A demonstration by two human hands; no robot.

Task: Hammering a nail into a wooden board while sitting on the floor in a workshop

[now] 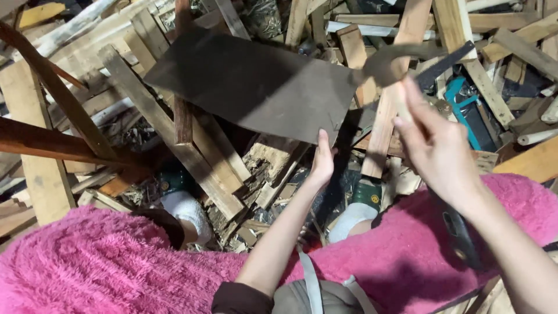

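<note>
Gripping a thin dark board (256, 87) by its lower edge at frame centre, my left hand (322, 163) steadies it; my right hand (436, 145) holds a hammer (407, 61). Board looks stiff, light.

not much here tbh. only labels i spot are small round yellow badges on the dark green boots: one on the right boot (368, 195), one on the left boot (173, 182). no packages, signs or screens.
</note>
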